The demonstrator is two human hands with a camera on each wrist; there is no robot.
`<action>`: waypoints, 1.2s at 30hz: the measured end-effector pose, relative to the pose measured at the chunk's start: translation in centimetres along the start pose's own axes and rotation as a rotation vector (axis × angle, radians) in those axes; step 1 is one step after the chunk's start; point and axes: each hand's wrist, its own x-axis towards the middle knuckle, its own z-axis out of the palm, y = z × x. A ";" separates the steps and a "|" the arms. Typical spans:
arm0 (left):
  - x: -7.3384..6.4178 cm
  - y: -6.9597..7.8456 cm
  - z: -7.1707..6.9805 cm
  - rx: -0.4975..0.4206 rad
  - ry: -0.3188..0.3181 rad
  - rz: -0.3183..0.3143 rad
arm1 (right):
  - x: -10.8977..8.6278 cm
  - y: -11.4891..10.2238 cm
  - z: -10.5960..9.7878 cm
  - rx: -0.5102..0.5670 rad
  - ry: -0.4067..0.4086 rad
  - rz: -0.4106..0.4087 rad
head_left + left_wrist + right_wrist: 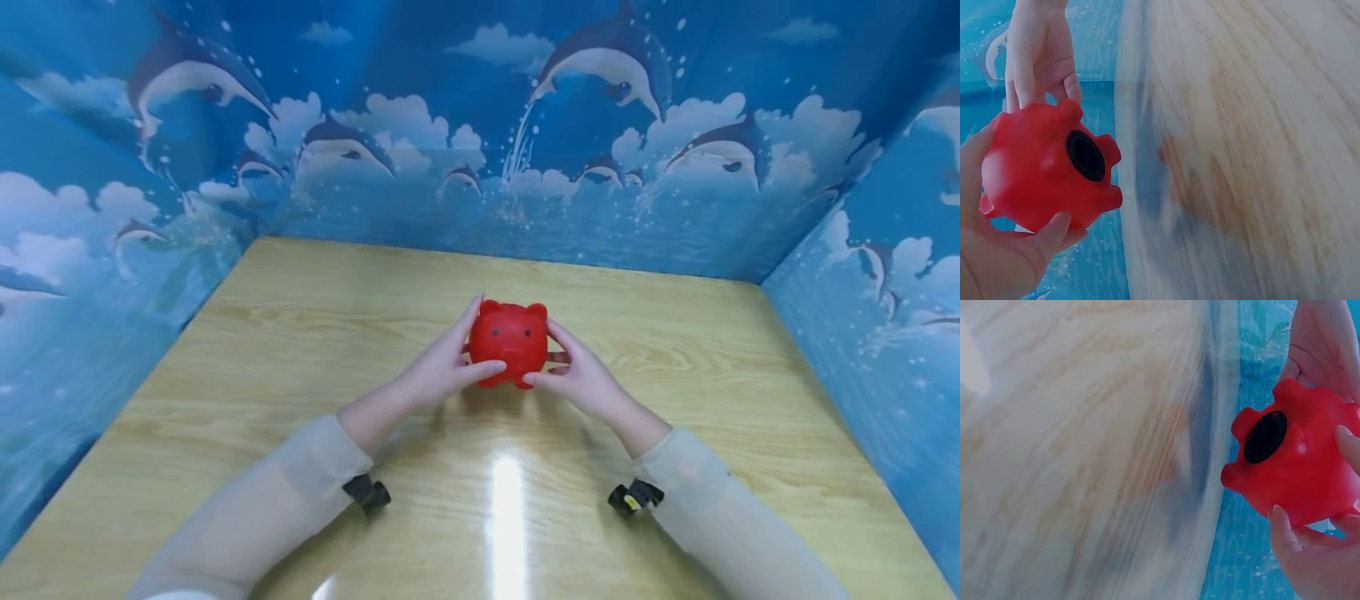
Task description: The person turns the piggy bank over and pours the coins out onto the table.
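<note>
A red piggy bank (pixel 510 340) with small ears and dark eyes faces the head camera, held up above the table between two hands. My left hand (pixel 448 360) grips its left side, thumb across the front near the snout. On the other side my right hand (pixel 583 375) holds it with the thumb low at the front and the fingers behind. Both wrist views show the underside of the piggy bank (pixel 1041 169), with stubby feet and a round black plug (pixel 1265 437) between them. Its back is hidden from the head view.
The wood-grain table (pixel 300 333) stretches out around the hands, with a bright light reflection near its front. A blue curtain (pixel 450 167) printed with dolphins and clouds stands along the back and both sides. Small black cameras (pixel 367 493) sit at the sleeve cuffs.
</note>
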 end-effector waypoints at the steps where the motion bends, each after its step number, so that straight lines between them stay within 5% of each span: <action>1: 0.0 0.0 0.0 0.018 -0.001 0.010 | 0.0 0.0 0.0 0.011 -0.002 0.001; 12: -0.5 -0.2 0.3 0.236 -0.013 0.133 | -0.6 0.3 -0.3 0.066 -0.009 0.017; 22: -0.5 -0.2 0.7 0.295 -0.018 0.176 | -1.0 0.4 -0.8 0.054 -0.006 0.028; 36: -0.6 0.0 1.0 0.359 -0.070 0.133 | -1.3 0.7 -1.0 0.046 0.000 0.067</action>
